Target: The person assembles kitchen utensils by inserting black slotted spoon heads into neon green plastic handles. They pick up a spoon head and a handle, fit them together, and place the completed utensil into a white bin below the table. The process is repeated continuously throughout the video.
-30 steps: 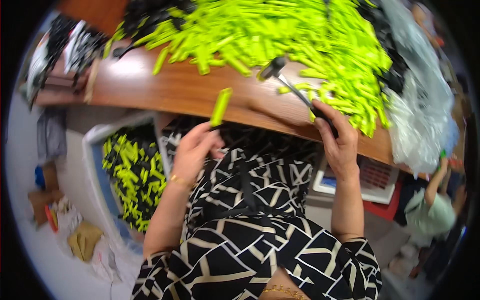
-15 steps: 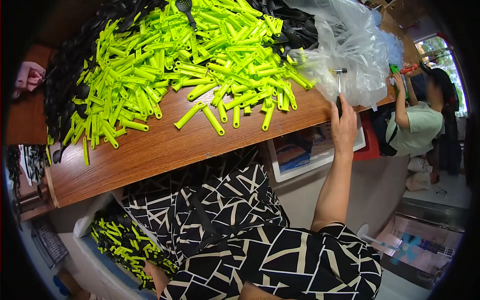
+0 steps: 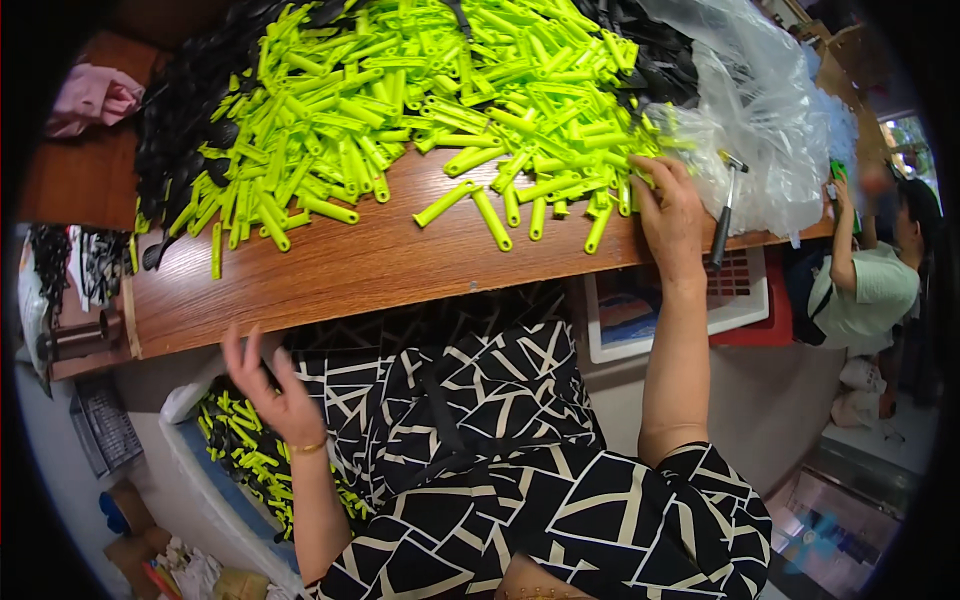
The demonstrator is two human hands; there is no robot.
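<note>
Lime-green plastic handles [image 3: 420, 90] lie heaped on the wooden table [image 3: 380, 270], each with a hole at one end. My right hand [image 3: 672, 220] is at the heap's right edge, fingers bent over the outermost handles and thumb apart; I see nothing held in it. Beside that hand rests a small hammer [image 3: 723, 218], its dark grip over the table's front edge and its head against a clear plastic bag [image 3: 770, 130]. My left hand [image 3: 275, 395] is raised by the table's front edge, fingers spread and holding nothing. Below it sits a bin [image 3: 185, 410] of green-and-black pieces.
Black perforated utensil heads [image 3: 185, 130] are piled behind and left of the handles. A white crate [image 3: 605, 345] stands under the table's right front. Pink cloth [image 3: 95, 100] lies at the far left. Another person [image 3: 865, 285] works at the right, holding something green.
My right hand has let go of the hammer and shifted left to the handles. My left hand has come up out of the bin. The view has shifted, so the table appears further right.
</note>
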